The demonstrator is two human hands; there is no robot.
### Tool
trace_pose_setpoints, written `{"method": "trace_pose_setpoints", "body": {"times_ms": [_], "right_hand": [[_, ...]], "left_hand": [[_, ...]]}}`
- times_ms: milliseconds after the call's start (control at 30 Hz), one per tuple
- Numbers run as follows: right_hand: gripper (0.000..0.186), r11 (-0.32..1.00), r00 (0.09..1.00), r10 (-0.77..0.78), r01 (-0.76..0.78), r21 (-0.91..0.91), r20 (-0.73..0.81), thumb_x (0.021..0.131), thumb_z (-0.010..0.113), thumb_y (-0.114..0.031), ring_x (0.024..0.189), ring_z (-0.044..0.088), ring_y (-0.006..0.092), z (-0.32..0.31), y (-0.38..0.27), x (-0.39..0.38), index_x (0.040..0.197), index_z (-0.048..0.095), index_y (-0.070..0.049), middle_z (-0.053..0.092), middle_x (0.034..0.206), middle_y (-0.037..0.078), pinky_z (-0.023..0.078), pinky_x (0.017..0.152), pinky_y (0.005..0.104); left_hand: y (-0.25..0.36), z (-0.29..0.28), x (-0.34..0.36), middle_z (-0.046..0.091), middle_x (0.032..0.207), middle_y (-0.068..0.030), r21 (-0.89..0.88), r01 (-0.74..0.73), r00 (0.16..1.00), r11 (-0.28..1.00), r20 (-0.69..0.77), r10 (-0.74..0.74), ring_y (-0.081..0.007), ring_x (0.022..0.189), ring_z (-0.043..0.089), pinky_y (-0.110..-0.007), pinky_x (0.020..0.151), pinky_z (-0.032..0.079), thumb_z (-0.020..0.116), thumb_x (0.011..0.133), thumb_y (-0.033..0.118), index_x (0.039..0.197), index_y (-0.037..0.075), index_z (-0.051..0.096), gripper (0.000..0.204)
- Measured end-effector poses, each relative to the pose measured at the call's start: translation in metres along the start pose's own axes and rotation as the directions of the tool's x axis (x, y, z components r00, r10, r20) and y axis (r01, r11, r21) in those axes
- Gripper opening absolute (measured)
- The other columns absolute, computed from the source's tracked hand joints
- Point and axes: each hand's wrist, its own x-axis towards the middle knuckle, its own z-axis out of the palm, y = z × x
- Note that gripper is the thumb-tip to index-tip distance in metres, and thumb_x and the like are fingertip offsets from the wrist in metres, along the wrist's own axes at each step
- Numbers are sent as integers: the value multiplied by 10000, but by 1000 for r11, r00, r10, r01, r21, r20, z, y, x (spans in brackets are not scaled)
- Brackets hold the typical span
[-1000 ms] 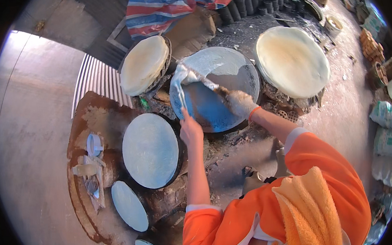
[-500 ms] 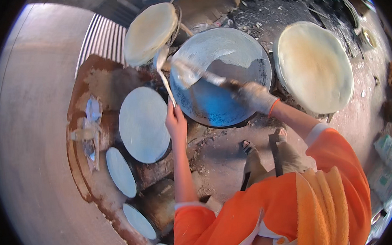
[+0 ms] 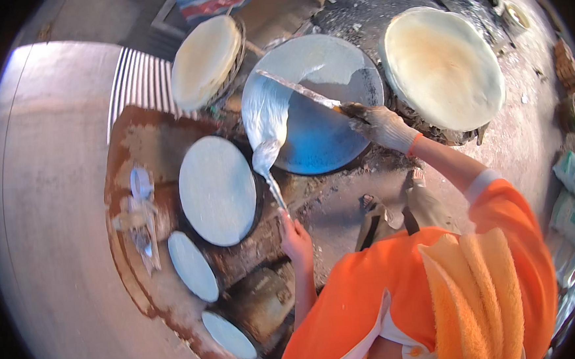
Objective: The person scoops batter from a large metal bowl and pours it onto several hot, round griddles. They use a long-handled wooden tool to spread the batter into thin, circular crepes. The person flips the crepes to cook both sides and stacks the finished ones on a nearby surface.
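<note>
Floor (image 3: 66,226): pale and smooth on the left, with a ribbed sheet (image 3: 140,90) bordering it toward the back.
Pan (image 3: 321,141): wide, round and blue-grey, straight out ahead of the person, between both hands.
Batter (image 3: 269,115): white and glossy, thick along the pan's left side; a thinner pale coat reaches round the far side.
Left hand (image 3: 296,240): bare, fingers closed round the end of a ladle (image 3: 266,156), just outside the pan's near left rim.
Ladle: coated white, its bowl up at that rim; whether it touches, I can't tell.
Right hand (image 3: 386,129): gloved, gripping the dark handle of a scraper (image 3: 295,87) by the pan's right rim.
Scraper: long, flat and smeared white, slanting over the pan with its far end toward the upper left.
Wrist: an orange band (image 3: 415,143) just below the glove.
Rounds: 2 pale ones with tan tops, 1 left of the pan (image 3: 206,62) and 1 right (image 3: 445,68).
Discs: 3 pale ones in a row down the left, the largest (image 3: 218,190) nearest the pan; part of 1 more shows at the lower edge.
Clothes: orange shirt (image 3: 386,279), yellow-orange towel (image 3: 475,293) over it.
</note>
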Motion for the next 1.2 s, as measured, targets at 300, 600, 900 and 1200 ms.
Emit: {"method": "trace_pose_setpoints", "body": {"times_ms": [300,600,900,1200], "right_hand": [[358,885,953,243,-295,360,182,869,479,-228,847,586,188,24,3,-47,1194,503,-78,587,986,110,500,675,267],[347,521,802,413,-597,610,432,910,459,-293,449,402,48,149,-133,-72,1236,497,-179,434,532,-22,359,389,237],[357,28,567,740,-565,824,363,891,435,-421,391,414,135,230,-183,-49,907,487,-68,427,524,7,360,341,276],[311,103,548,811,-482,870,207,886,490,-405,369,369,114,234,-141,-87,781,461,-113,426,533,-8,309,326,278]], "left_hand": [[27,12,-84,523,730,-105,-244,-64,996,968,41,76,-207,607,522,-300,538,420,523,843,51,1238,-28,440,411],[34,-130,58,456,678,-52,-968,-61,972,244,-3,233,-63,434,367,-184,386,302,378,936,146,1175,7,357,277],[-65,-146,39,396,621,6,-924,257,966,285,250,-62,-35,392,280,-192,350,254,436,872,42,1332,62,273,488],[-71,-165,-14,438,686,-34,-914,351,927,206,308,-214,-59,380,317,-202,354,284,396,751,-27,1335,108,280,611]]}}
